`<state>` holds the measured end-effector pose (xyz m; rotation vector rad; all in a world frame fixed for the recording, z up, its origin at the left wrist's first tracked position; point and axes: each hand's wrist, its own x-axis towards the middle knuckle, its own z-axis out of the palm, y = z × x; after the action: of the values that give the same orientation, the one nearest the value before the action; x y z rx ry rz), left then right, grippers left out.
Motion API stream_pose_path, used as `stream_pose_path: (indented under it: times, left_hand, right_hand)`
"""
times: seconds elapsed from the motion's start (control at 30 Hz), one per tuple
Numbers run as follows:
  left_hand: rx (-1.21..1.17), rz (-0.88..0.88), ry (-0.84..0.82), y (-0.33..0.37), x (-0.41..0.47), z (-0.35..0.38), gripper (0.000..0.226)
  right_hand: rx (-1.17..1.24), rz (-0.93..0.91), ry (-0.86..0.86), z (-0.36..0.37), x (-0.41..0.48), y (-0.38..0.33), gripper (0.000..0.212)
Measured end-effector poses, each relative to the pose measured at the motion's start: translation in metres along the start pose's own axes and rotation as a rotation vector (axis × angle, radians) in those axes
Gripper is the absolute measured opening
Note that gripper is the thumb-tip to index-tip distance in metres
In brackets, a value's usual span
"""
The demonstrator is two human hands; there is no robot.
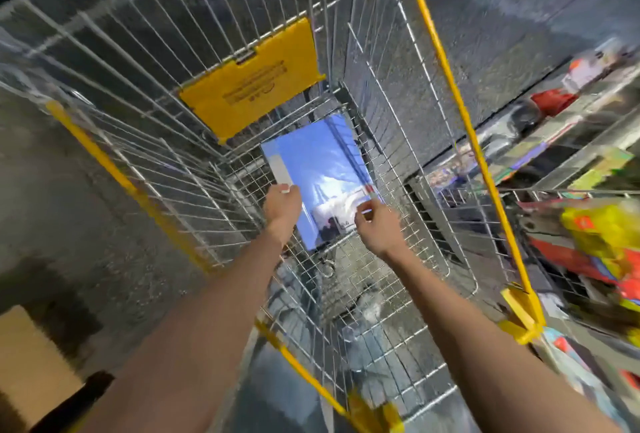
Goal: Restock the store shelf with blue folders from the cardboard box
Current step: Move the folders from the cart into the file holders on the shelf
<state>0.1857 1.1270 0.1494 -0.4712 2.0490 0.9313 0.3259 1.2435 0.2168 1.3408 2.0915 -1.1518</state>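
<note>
Obs: flat blue plastic-wrapped folder pack held in both hands, down inside a silver wire trolley with yellow rails. Cannot tell whether its underside touches the wire floor or hangs just above it; the frame is smeared.

Grip: left hand curled on the near left edge, fingertips on the top face. Right hand pinches the near right corner, and possibly only the film there.

Risks, as judged:
- Both holds sit at the near end, so the far end is unsupported. It could droop and catch in the wire mesh beyond the hands.
- The film looks slick and glossy. If the right pinch has film only, the wrap may stretch or tear and the pack slide out.
- Walls close on either side of the grip; a tilted lift could snag a corner.

Orientation: broad face up towards me. The long axis runs from the hands away to the far end, which points at the yellow plastic flap hinged just beyond and above it. The short edge lies between the two hands.

Outward: crowded store shelf well off to the right of the right hand, goods blurred. Tan cardboard box far back left of the left forearm, only a corner in view
</note>
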Motion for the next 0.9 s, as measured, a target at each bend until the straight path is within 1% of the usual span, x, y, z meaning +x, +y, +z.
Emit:
stream_pose_path:
  times: [0.1, 0.2, 0.33, 0.5, 0.67, 0.77, 0.83, 0.9]
  left_hand:
    - [0.007, -0.013, 0.030, 0.002, 0.019, 0.009, 0.043]
    - [0.030, -0.031, 0.034, -0.002, 0.039, 0.017, 0.052]
    - [0.039, -0.110, 0.004, -0.002, 0.063, 0.023, 0.055]
    - [0.049, -0.176, -0.061, -0.004, 0.090, 0.034, 0.067]
    - [0.058, -0.163, -0.028, -0.004, 0.099, 0.044, 0.069]
    - [0.108, -0.168, -0.023, -0.009, 0.106, 0.043, 0.073]
    - [0.119, -0.171, -0.036, -0.011, 0.112, 0.043, 0.065]
    - [0.094, -0.130, -0.090, -0.011, 0.115, 0.042, 0.042]
  right_hand:
    - [0.030, 0.052, -0.019, 0.009, 0.020, -0.003, 0.028]
    - [0.019, 0.092, -0.044, 0.018, 0.035, -0.002, 0.032]
    - [0.013, 0.130, -0.089, 0.028, 0.050, 0.000, 0.033]
    - [-0.005, 0.142, -0.117, 0.035, 0.073, 0.001, 0.034]
    - [0.017, 0.136, -0.106, 0.037, 0.086, 0.005, 0.028]
    - [-0.001, 0.120, -0.106, 0.040, 0.089, 0.012, 0.029]
    - [-0.021, 0.108, -0.104, 0.042, 0.090, 0.016, 0.028]
    - [-0.004, 0.103, -0.105, 0.044, 0.089, 0.018, 0.030]
